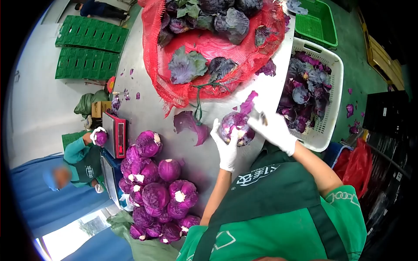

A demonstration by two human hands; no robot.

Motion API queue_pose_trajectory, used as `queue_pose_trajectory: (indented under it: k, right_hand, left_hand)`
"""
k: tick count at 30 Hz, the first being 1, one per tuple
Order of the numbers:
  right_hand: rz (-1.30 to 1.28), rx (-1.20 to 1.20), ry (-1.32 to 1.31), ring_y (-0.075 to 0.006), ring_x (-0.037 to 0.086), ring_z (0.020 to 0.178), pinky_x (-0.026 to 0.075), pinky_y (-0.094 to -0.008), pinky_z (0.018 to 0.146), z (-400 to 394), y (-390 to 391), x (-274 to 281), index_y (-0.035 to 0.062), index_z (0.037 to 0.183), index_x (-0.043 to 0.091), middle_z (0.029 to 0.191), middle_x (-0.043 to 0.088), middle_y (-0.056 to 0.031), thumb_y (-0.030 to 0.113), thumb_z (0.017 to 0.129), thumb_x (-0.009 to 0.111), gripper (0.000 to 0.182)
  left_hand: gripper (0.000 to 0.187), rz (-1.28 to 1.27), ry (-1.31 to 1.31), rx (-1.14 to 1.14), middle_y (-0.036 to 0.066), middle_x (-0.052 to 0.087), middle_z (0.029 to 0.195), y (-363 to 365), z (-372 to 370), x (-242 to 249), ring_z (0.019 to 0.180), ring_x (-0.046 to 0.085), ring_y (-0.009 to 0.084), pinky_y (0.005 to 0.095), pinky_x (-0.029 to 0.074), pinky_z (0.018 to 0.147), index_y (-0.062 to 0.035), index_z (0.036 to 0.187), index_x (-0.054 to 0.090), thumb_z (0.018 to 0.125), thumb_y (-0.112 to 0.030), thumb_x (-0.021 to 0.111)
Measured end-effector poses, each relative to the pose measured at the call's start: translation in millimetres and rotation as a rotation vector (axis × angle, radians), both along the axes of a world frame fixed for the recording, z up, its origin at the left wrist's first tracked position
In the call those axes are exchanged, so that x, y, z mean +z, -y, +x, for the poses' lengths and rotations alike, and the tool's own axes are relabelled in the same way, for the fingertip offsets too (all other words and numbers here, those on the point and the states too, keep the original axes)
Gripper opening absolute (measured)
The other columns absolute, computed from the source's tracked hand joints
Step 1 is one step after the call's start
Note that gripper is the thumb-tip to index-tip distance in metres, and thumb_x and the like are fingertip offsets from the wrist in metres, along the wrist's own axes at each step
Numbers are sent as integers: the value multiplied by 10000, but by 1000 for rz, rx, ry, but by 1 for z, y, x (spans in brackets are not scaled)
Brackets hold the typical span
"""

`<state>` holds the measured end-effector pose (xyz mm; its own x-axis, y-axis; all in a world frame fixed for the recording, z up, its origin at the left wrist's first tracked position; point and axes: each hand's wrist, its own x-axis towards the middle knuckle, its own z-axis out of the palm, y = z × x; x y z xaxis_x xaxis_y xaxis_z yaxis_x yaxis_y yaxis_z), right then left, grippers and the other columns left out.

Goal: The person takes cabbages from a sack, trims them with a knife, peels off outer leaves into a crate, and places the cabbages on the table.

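A partly trimmed red cabbage (235, 125) with a pale cut base sits on the metal table in front of me. My left hand (226, 147), in a white glove, curls around its near left side and holds it. My right hand (275, 131), gloved too, is closed at the cabbage's right side. A small dark and shiny piece (263, 118) shows at its fingers, too blurred to name. Beyond the cabbage lies a loose purple leaf (248, 102). A larger torn leaf (191, 126) rests to the left, beside a green string (198, 104).
A red mesh bag (154, 65) with untrimmed cabbages lies at the far side. Trimmed cabbages (155, 196) are piled left. A white crate (333, 104) of leaves and a green crate (328, 26) stand right. A co-worker (82, 161) holds a cabbage by a red scale (115, 135).
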<state>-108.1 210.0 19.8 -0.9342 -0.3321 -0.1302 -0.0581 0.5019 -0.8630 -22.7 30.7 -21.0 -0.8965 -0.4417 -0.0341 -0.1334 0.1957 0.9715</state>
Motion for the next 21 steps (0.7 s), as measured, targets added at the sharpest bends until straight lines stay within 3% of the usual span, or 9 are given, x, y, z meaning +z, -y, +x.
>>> queue_pose_trajectory:
  k: [3, 5, 7, 9, 11, 15, 17, 19, 21]
  right_hand:
    - [9, 185, -11, -345, 665, 717, 532, -446, 679, 7, 9, 0, 74, 1275, 572, 817, 668, -196, 305, 929, 593, 416]
    - [12, 200, -157, -366, 672, 740, 548, -449, 721, 4, 14, -25, 61, 1159, 620, 820, 671, -210, 231, 906, 565, 310]
    - [19, 70, -245, -393, 661, 703, 545, -463, 710, -14, 6, -45, 60, 1154, 631, 772, 661, -209, 225, 908, 567, 303]
    - [104, -81, 34, -410, 662, 729, 541, -469, 716, -39, -21, -87, 72, 1197, 629, 814, 675, -217, 241, 925, 571, 326]
    - [35, -89, 35, -411, 678, 779, 537, -472, 709, -33, -18, -26, 92, 1297, 595, 891, 686, -242, 335, 982, 535, 403]
    - [4, 99, 118, -379, 685, 922, 537, -450, 816, 12, -8, -8, 75, 1384, 536, 1108, 674, -242, 295, 1008, 499, 437]
    - [-91, 142, -134, -378, 688, 848, 540, -459, 785, 35, -1, -22, 90, 1438, 479, 1034, 696, -220, 289, 1010, 486, 473]
    - [58, 271, 65, -369, 680, 778, 539, -459, 731, 36, 0, 3, 117, 1494, 401, 935, 698, -190, 289, 1012, 479, 518]
    - [80, 283, 7, -365, 666, 710, 531, -462, 674, 38, 3, -6, 142, 1519, 357, 849, 683, -170, 313, 1013, 482, 549]
  left_hand:
    - [675, -229, -78, -70, 160, 331, 1525, 7, 1, 12, 1292, 440, 252, 383, 330, 1134, -16, 1439, 330, 878, -70, 702]
    - [725, -175, 16, -296, 229, 244, 1561, 16, 2, 20, 1437, 305, 338, 431, 289, 1158, -10, 1439, 382, 830, -112, 762]
    - [702, -231, -24, -329, 228, 309, 1485, 25, 3, 19, 1385, 339, 357, 437, 310, 1135, -21, 1419, 448, 818, -157, 782]
    - [711, -562, 102, -314, 200, 401, 1306, 27, 4, 34, 1245, 413, 341, 420, 350, 1084, -35, 1417, 467, 809, -196, 798]
    - [710, -650, 160, -266, 161, 410, 1156, 28, 5, 29, 1104, 439, 306, 394, 380, 1024, -17, 1367, 481, 785, -230, 828]
    - [609, -181, 78, 13, 133, 397, 1166, 19, 14, -14, 1140, 429, 247, 379, 373, 1013, -2, 1205, 402, 819, -228, 816]
    - [558, 40, 13, 96, 118, 409, 1181, -1, 8, 5, 1136, 446, 218, 369, 383, 1018, -16, 1200, 384, 849, -182, 786]
    - [560, 29, 26, 96, 122, 418, 1222, -1, 9, 4, 1159, 454, 219, 362, 377, 1040, -8, 1245, 382, 866, -165, 764]
    - [564, 17, 34, 96, 127, 427, 1263, 0, 9, 5, 1182, 463, 220, 354, 370, 1061, -1, 1290, 379, 884, -149, 742]
